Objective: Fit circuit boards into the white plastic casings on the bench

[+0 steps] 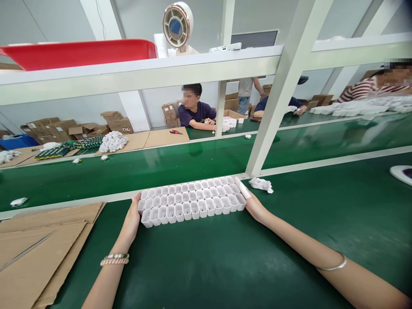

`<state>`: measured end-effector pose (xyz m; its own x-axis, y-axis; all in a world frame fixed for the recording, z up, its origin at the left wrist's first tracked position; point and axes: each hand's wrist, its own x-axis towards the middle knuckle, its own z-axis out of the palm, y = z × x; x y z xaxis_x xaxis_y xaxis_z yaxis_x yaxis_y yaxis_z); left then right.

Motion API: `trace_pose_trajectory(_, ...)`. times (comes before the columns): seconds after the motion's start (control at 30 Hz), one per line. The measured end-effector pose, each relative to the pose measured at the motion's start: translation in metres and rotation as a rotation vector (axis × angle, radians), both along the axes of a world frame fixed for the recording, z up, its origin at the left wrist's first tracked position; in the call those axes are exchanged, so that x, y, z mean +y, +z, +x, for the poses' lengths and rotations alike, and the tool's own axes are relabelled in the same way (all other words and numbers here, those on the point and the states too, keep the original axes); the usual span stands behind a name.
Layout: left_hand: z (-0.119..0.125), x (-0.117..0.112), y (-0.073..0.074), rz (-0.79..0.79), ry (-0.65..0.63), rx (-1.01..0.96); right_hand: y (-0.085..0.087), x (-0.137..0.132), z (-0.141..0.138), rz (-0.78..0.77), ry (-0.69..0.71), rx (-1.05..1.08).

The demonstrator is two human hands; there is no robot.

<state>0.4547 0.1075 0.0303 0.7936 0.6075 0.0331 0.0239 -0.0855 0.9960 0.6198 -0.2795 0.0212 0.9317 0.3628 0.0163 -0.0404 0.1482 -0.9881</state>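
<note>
A block of small white open-topped plastic cases (193,199), set in three long rows, rests on the green work surface. At its left end my left hand (131,219) presses against the outer cases, fingers pointing away from me. My right hand (252,204) holds the opposite end, with a white wrapping around a finger. Between them the two hands clasp the rows from both ends; the fingertips are partly hidden. Just beyond my right hand lies a crumpled white piece (261,185).
Flattened cardboard (41,253) lies at the left. A green conveyor belt (180,156) runs behind a white frame post (273,98). Overhead, a shelf (128,81) bears a red tray (83,53) and a fan (177,25). Across the belt, a co-worker (198,113) sits near white parts.
</note>
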Motion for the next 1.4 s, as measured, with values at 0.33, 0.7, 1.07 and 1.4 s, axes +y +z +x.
trace_pose_trajectory(0.33,0.0021,0.0011,-0.0027,-0.039,-0.012,0.013,-0.001,0.0012,-0.0006,0.003,-0.009,0.013)
trace_pose_trajectory(0.7,-0.0005,0.0018,-0.0044,0.0,-0.031,0.016,-0.0002,0.0019,-0.0005,-0.004,-0.002,0.017)
trace_pose_trajectory(1.07,-0.0005,-0.0031,0.0023,0.014,-0.025,0.04,0.0034,0.0019,-0.003,-0.029,-0.002,0.028)
trace_pose_trajectory(1.4,0.0011,-0.0005,-0.0022,0.057,-0.013,-0.01,-0.0022,0.0017,0.0024,-0.072,-0.078,0.024)
